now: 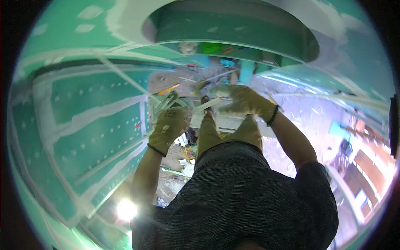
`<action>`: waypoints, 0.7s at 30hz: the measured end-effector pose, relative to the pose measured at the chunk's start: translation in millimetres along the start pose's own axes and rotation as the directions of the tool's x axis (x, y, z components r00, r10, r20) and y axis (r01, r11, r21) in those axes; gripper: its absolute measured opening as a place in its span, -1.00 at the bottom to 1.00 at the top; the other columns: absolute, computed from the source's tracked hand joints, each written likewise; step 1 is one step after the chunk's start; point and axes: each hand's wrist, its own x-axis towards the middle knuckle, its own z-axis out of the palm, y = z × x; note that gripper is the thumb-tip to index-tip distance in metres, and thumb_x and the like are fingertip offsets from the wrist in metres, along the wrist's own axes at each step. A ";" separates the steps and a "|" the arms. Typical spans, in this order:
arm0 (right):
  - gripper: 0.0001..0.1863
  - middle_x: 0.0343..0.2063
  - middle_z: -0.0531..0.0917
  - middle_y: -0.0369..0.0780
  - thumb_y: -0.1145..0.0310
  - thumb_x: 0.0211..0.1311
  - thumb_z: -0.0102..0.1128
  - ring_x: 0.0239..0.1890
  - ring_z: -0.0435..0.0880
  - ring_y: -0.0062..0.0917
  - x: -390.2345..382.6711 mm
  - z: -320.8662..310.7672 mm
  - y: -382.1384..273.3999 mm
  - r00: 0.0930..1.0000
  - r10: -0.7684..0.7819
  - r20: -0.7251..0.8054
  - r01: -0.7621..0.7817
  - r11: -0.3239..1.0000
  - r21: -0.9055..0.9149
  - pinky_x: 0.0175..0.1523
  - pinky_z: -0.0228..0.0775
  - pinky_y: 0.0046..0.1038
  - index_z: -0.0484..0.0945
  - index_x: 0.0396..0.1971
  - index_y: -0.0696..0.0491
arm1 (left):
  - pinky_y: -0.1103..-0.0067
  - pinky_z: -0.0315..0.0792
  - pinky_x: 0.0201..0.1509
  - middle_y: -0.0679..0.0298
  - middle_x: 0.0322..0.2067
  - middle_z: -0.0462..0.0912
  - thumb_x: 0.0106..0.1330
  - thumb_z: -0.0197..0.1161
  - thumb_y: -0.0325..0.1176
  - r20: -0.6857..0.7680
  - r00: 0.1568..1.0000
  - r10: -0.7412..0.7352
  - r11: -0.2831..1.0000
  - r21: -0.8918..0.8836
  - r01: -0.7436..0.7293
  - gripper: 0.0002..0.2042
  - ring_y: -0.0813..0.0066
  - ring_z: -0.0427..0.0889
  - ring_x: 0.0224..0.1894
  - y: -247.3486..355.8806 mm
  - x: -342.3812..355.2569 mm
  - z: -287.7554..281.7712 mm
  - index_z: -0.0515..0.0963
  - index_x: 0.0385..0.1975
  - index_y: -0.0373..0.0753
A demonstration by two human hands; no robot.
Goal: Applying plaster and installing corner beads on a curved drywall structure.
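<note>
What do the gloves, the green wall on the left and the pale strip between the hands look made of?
Gloves: probably matte knitted fabric, going by the snug fit and dark cuffs. Green wall: likely plasterboard, matte, with pale filler-like bands across its flat panels. Pale strip: thin, flat, straight-edged; paper, plastic or metal, I can't tell.
</note>
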 end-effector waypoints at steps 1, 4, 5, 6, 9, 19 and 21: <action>-0.31 0.33 0.57 -0.05 0.14 0.26 0.46 0.31 0.61 -0.20 -2.2 10.0 0.5 0.994 -0.102 -0.029 0.096 0.985 -0.146 0.41 0.43 -0.24 0.49 0.38 -0.05 | 0.27 0.60 -0.12 0.10 -0.27 0.71 0.25 0.30 -0.27 0.103 0.991 -0.079 0.987 -0.135 0.093 -0.76 0.09 0.72 -0.18 3.3 11.3 0.1 0.62 -0.15 -0.23; -0.59 -0.05 0.78 -0.13 0.18 0.26 0.44 0.00 0.76 -0.22 -9.5 30.9 6.4 0.991 0.124 -0.056 -0.135 0.937 -0.322 0.15 0.60 -0.21 0.70 0.07 -0.03 | 0.26 0.56 -0.12 0.13 -0.34 0.68 0.26 0.30 -0.29 -0.039 0.993 0.110 0.982 -0.149 -0.114 -0.82 0.12 0.69 -0.19 4.5 40.1 0.1 0.58 -0.22 -0.20; -0.65 -0.12 0.78 -0.14 0.19 0.27 0.43 -0.06 0.77 -0.20 -13.9 32.8 8.4 0.988 0.078 -0.130 -0.119 0.934 -0.338 0.10 0.61 -0.20 0.71 0.02 -0.03 | 0.27 0.56 -0.13 0.13 -0.35 0.67 0.28 0.28 -0.28 0.008 0.991 0.133 0.982 -0.135 -0.130 -0.82 0.12 0.69 -0.22 3.7 51.1 2.9 0.58 -0.19 -0.19; -0.70 -0.19 0.78 -0.14 0.21 0.29 0.41 -0.12 0.77 -0.19 -17.2 36.7 7.9 0.983 0.101 -0.154 -0.152 0.917 -0.368 0.05 0.63 -0.19 0.73 -0.03 -0.03 | 0.27 0.55 -0.15 0.13 -0.37 0.66 0.31 0.27 -0.28 -0.013 0.983 0.181 0.977 -0.113 -0.181 -0.82 0.13 0.68 -0.25 1.1 59.4 6.4 0.58 -0.17 -0.18; -0.75 -0.28 0.79 -0.14 0.19 0.33 0.37 -0.20 0.78 -0.15 -28.9 45.9 3.2 0.950 0.193 -0.246 -0.274 0.891 -0.361 -0.02 0.65 -0.20 0.76 -0.09 -0.03 | 0.29 0.54 -0.12 0.12 -0.27 0.66 0.38 0.22 -0.26 0.112 0.984 0.136 0.924 -0.373 -0.085 -0.80 0.18 0.68 -0.22 -6.0 85.3 16.3 0.59 -0.09 -0.16; -0.65 -0.05 0.79 -0.20 0.14 0.46 0.27 -0.02 0.78 -0.38 -72.0 50.2 85.5 0.727 0.598 -0.338 -0.478 0.794 0.377 0.12 0.63 -0.33 0.69 0.11 -0.01 | 0.19 0.39 0.42 0.08 0.21 0.60 0.32 0.36 -0.24 -0.366 0.929 0.059 0.983 -0.141 -0.118 -0.47 -0.01 0.55 0.27 8.7 105.1 -20.1 0.54 0.31 -0.16; -0.65 -0.06 0.79 -0.27 0.15 0.48 0.29 -0.05 0.78 -0.49 -63.2 33.9 95.8 0.642 0.722 -0.260 -0.444 0.625 0.642 0.10 0.64 -0.37 0.69 0.12 -0.01 | 0.20 0.40 0.41 0.07 0.24 0.59 0.33 0.37 -0.26 -0.326 0.943 -0.057 0.964 -0.264 -0.033 -0.47 -0.04 0.53 0.30 -5.5 79.5 -7.0 0.53 0.32 -0.16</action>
